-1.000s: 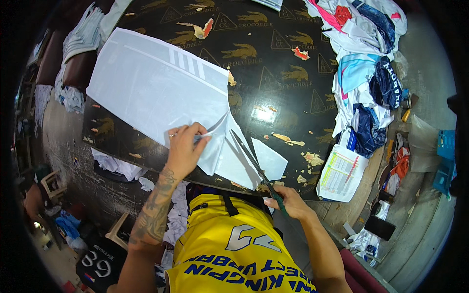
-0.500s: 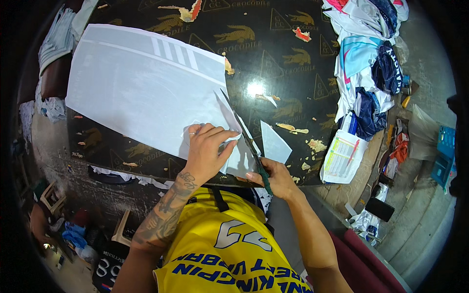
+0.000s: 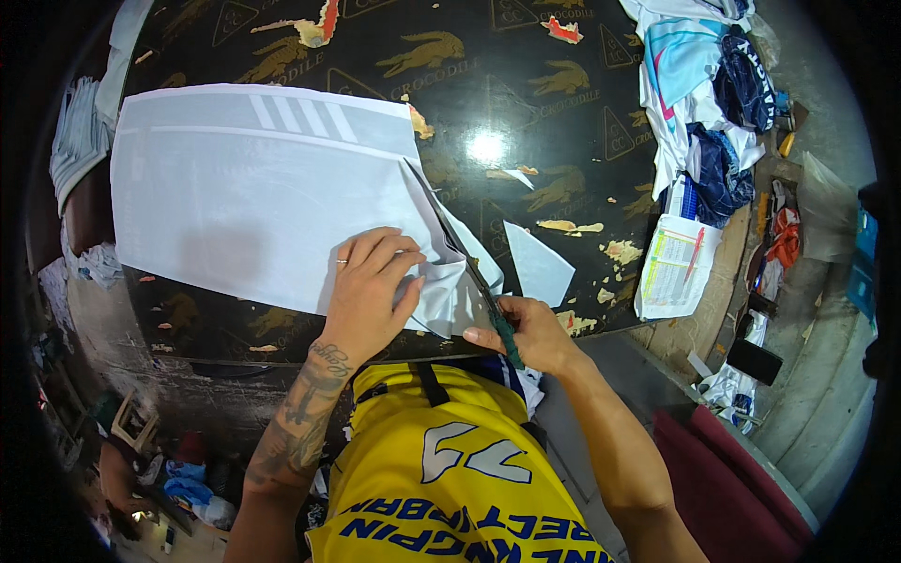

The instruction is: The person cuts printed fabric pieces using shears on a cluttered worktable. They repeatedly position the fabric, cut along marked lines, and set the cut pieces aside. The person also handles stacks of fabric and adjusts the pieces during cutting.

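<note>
A large white fabric panel [image 3: 253, 197] with a pale grey band and white stripes lies on the dark tabletop. My left hand [image 3: 375, 281] rests on its near right part, fingers laid over the cloth and thumb apart, a ring on one finger. Just right of it the cloth is bunched into folds. My right hand [image 3: 535, 333] grips large scissors [image 3: 483, 291] with green-wrapped handles at the table's near edge. Their long dark blades point away and left along the panel's right edge, with cloth on both sides. A loose white triangular offcut [image 3: 537, 266] lies to the right of the scissors.
The dark, gold-printed tabletop [image 3: 450, 103] has several peeled patches. At its right lie a paper sheet with a red pen [image 3: 680, 267] and a heap of coloured and white garments [image 3: 680, 75]. Folded white cloth [image 3: 80, 141] hangs at the far left.
My left hand has let its pinch on the cloth go and now lies flatter, farther left. The scissor blades, parted before, have come together. The whole view has shifted a little.
</note>
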Available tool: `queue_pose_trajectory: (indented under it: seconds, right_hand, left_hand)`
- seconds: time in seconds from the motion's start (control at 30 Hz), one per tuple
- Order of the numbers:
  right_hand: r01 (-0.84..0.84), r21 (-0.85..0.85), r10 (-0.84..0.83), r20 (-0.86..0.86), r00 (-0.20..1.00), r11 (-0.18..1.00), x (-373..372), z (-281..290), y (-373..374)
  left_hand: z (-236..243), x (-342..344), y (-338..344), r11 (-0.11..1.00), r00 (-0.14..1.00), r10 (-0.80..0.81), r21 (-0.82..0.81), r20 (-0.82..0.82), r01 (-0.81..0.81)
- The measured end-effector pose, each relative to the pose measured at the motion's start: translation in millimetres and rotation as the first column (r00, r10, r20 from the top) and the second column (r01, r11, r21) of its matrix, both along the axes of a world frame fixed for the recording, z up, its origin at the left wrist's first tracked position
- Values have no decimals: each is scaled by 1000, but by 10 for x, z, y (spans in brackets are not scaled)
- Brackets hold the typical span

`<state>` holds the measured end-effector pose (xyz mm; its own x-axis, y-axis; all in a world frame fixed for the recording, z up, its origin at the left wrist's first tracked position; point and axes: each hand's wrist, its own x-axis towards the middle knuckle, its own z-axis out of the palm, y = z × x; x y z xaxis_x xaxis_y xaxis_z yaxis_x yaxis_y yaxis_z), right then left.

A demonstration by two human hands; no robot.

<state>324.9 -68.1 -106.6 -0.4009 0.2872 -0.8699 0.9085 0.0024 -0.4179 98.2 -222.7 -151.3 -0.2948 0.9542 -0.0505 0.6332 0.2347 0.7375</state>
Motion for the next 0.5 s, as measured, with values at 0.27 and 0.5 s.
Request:
queue_pose_trajectory:
  seconds: [0.27, 0.5]
  right_hand:
    - [101, 10, -100, -71, 992, 995, -262, -2, -110]
    - [191, -77, -197, -82, 977, 979, -504, -22, -178]
  left_hand:
    - [-18, -84, -25, 997, 997, -73, -5, 39, 73]
    - [-29, -153, -7, 994, 993, -101, -25, 62, 103]
